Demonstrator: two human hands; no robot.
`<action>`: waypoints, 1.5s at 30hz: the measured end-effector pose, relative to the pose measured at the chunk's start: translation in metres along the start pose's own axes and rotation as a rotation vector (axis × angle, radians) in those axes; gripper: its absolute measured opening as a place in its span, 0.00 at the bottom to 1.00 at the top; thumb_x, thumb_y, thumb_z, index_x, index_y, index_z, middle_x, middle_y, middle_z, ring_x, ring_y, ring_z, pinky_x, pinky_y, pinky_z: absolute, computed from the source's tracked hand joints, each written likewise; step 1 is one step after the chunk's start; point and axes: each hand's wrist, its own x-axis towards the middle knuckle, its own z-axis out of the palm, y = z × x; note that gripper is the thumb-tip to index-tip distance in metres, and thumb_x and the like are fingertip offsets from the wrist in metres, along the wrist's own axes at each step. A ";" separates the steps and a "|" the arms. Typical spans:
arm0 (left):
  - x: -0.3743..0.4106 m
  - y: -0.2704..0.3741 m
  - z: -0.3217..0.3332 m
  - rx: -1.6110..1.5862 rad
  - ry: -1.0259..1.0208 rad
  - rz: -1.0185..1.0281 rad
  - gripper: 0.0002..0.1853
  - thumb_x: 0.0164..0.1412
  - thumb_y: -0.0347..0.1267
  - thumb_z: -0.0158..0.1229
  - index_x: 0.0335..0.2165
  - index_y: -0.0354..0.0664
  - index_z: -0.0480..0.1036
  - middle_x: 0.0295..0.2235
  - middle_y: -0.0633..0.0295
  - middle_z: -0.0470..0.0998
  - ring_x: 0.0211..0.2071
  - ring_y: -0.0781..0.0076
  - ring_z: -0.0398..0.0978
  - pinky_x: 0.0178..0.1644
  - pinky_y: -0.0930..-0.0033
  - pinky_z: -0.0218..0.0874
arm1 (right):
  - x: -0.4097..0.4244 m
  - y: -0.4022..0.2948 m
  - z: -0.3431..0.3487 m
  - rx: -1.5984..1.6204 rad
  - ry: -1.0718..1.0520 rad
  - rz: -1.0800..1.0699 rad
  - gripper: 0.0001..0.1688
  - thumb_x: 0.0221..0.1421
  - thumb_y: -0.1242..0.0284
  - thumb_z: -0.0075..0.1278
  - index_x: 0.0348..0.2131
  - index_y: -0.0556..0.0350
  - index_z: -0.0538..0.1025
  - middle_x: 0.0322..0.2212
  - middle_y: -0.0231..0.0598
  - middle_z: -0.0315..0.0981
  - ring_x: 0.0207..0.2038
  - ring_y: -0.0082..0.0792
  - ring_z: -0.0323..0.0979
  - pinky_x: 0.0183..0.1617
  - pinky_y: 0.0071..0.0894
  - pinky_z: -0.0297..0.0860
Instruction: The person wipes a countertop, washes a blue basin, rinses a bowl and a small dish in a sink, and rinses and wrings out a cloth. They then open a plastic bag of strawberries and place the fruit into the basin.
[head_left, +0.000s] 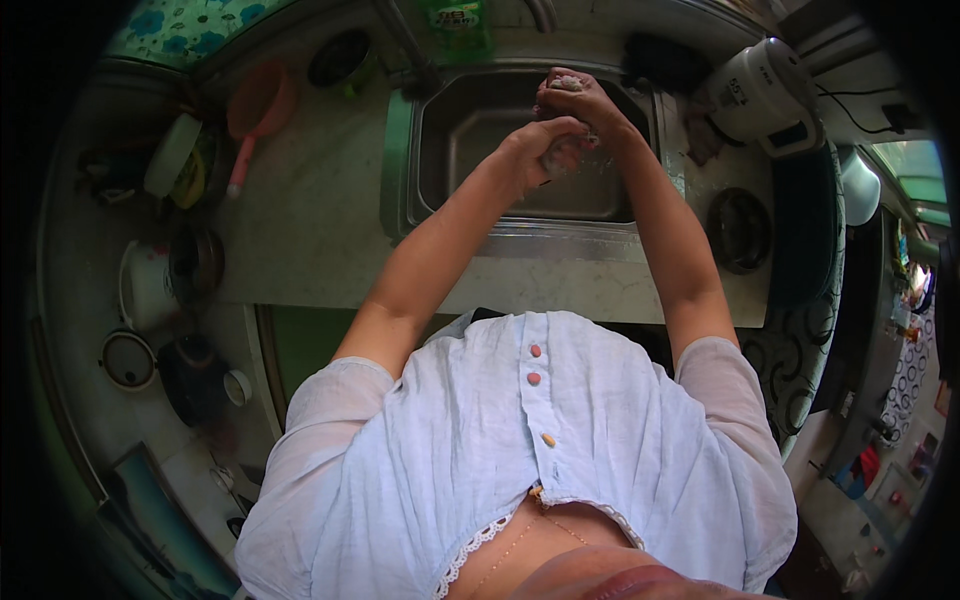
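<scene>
Both my hands are over the stainless steel sink (469, 176), close together. My right hand (589, 101) is curled around a bunched, pale, patterned cloth (566, 83), part of which bulges out at the top of the fist. Just below it, my left hand (544, 142) has its thumb pointing right and its fingers curled around a lower, whitish part of the bundle. Those fingers are blurred, and most of the cloth is hidden inside the hands. Small drops show beside the left hand. The metal faucet (541, 13) is above the sink.
A green detergent bottle (459, 30) stands behind the sink. Left on the counter (322, 202) are a pink ladle (259, 101) and a dark bowl (340, 60). Right are a white electric kettle (765, 94), a crumpled cloth (701, 135) and a dark round dish (739, 230).
</scene>
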 end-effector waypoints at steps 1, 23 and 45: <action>0.003 0.001 -0.001 0.136 0.070 0.042 0.05 0.49 0.27 0.53 0.27 0.37 0.66 0.22 0.59 0.70 0.15 0.80 0.63 0.14 0.85 0.52 | 0.004 0.003 -0.003 0.006 -0.026 0.022 0.07 0.43 0.77 0.51 0.20 0.54 0.67 0.16 0.25 0.63 0.22 0.18 0.64 0.25 0.18 0.63; 0.000 0.000 -0.009 -0.406 -0.534 -0.104 0.17 0.50 0.34 0.51 0.37 0.34 0.63 0.18 0.68 0.62 0.15 0.84 0.59 0.14 0.86 0.47 | -0.004 0.032 -0.015 0.799 -0.230 -0.091 0.40 0.48 0.41 0.32 0.53 0.45 0.54 0.49 0.50 0.56 0.49 0.48 0.59 0.49 0.48 0.61; 0.050 -0.006 -0.029 1.239 0.508 0.501 0.09 0.51 0.31 0.47 0.34 0.44 0.63 0.28 0.62 0.67 0.28 0.74 0.65 0.29 0.74 0.52 | 0.055 0.029 0.004 -0.983 0.354 -0.121 0.12 0.47 0.67 0.47 0.25 0.59 0.73 0.23 0.47 0.72 0.26 0.44 0.69 0.32 0.37 0.64</action>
